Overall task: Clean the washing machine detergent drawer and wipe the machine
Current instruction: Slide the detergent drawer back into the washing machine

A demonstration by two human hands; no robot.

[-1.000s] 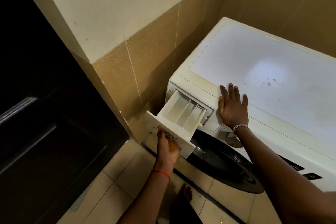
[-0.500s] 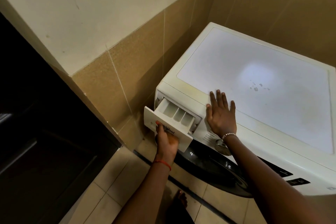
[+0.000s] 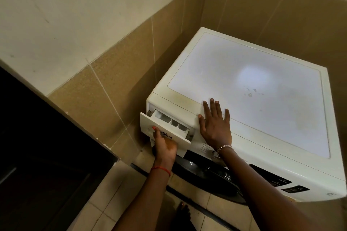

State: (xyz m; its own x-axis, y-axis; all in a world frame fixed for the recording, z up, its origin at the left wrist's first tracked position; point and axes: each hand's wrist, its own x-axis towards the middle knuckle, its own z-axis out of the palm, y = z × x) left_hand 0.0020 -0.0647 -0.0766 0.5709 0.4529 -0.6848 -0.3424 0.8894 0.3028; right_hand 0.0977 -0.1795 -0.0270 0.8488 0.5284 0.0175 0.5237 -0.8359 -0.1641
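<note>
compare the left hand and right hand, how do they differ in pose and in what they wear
The left hand grips the front of the detergent drawer, thumb on its face. The right hand lies flat, fingers spread, on the top front edge of the washing machine. The left wrist wears a red thread, the right wrist a silvery bracelet. Both hands touch the machine.

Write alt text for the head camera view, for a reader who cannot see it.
Seen from above, a person's left hand grips the front of a partly open detergent drawer on a white washing machine, while the right hand lies flat on the machine's top front edge. The machine stands in a corner of tan-tiled walls.
</note>
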